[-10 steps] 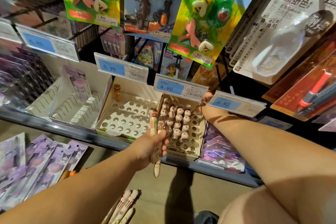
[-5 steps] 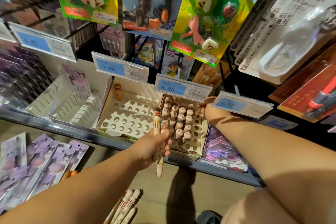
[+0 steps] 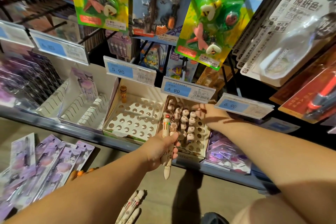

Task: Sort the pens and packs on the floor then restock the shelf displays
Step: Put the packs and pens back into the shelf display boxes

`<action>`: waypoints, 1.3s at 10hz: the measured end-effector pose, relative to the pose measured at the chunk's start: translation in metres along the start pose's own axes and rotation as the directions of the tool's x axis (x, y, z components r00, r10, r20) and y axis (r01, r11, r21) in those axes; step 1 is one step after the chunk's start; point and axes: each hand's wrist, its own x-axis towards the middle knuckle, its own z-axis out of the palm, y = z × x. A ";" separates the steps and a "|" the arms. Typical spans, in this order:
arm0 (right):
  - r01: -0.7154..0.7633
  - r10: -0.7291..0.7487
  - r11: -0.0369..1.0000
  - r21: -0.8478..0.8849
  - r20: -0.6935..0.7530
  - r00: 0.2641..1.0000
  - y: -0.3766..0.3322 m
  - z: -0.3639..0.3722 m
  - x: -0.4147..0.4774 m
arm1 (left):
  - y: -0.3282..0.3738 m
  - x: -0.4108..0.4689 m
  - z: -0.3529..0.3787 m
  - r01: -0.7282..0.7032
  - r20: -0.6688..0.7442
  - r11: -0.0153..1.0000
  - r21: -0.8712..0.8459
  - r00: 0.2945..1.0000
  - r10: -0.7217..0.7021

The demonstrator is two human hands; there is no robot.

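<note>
My left hand [image 3: 161,152] grips a bunch of cream multi-colour pens [image 3: 166,125] upright, just in front of the pen display box [image 3: 204,143] on the shelf. Several cream pens with round character tops [image 3: 185,120] stand in that box's holes. My right hand [image 3: 211,113] reaches into the back right of the box under the 6.90 price tag, fingertips at the rear pen tops; whether it holds a pen is hidden. More cream pens [image 3: 131,207] lie on the floor below. Purple packs [image 3: 45,165] are spread on the floor at left.
Left of the pen box sits a white holed box [image 3: 134,120] holding one brown pen [image 3: 123,93]. A clear holder [image 3: 85,85] has one purple pack. Purple packs fill the shelf far left [image 3: 27,82] and right [image 3: 227,156]. Toy packs [image 3: 209,14] hang overhead. My knee [image 3: 272,211] is lower right.
My right hand has stayed at the back of the pen box, shifting only slightly. My left hand keeps the same hold on the pens.
</note>
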 end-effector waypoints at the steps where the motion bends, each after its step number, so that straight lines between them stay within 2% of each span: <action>1: -0.020 0.020 1.000 0.021 0.032 0.999 -0.011 0.002 -0.016 | 0.001 -0.004 0.008 0.016 0.034 1.000 0.018 0.999 -0.016; 2: 0.014 -0.012 1.000 -0.017 0.129 0.992 -0.017 0.006 -0.028 | -0.001 -0.006 0.014 0.026 0.065 0.999 0.033 0.997 -0.028; 3: -0.013 0.015 1.000 -0.017 0.140 0.990 -0.011 0.010 -0.034 | -0.004 -0.010 0.023 0.044 0.101 0.998 0.034 0.994 -0.048; 4: -0.060 0.053 0.997 0.054 0.134 0.990 -0.001 0.004 -0.038 | -0.006 -0.013 0.032 0.054 0.126 0.998 0.031 0.990 -0.057; 5: -0.090 0.085 0.993 0.073 0.058 0.995 0.002 -0.009 -0.045 | -0.008 -0.012 0.036 0.076 0.105 0.996 0.044 0.991 -0.081; 6: -0.149 0.187 0.936 0.320 -0.091 0.978 0.013 -0.018 -0.045 | -0.012 -0.014 0.033 0.126 0.072 0.990 0.060 0.989 -0.130; 7: -0.230 0.328 0.839 0.493 -0.121 0.937 0.025 -0.026 -0.040 | -0.015 -0.018 0.029 0.158 0.023 0.983 0.091 0.987 -0.160; 8: -0.227 0.351 0.882 0.413 -0.255 0.901 0.036 -0.034 -0.036 | -0.015 -0.020 0.025 0.147 -0.028 0.982 0.118 0.989 -0.144; 9: -0.248 0.310 0.943 0.221 -0.318 0.896 0.035 -0.039 -0.039 | -0.012 -0.019 0.021 0.110 -0.028 0.986 0.126 0.994 -0.107; 10: -0.285 0.270 0.959 0.002 -0.322 0.907 0.035 -0.037 -0.032 | -0.012 -0.015 0.017 0.082 -0.030 0.992 0.100 0.996 -0.079; 11: -0.317 0.248 0.938 -0.141 -0.369 0.896 0.026 -0.030 -0.027 | -0.014 -0.011 0.016 0.055 -0.026 0.993 0.108 0.998 -0.053; 12: -0.333 0.244 0.923 -0.193 -0.376 0.894 0.026 -0.020 -0.019 | -0.013 -0.009 0.015 0.046 -0.019 0.992 0.122 0.999 -0.044; 13: -0.332 0.272 0.920 -0.208 -0.270 0.924 0.028 -0.014 -0.014 | -0.012 -0.008 0.014 0.039 -0.004 0.991 0.129 0.999 -0.039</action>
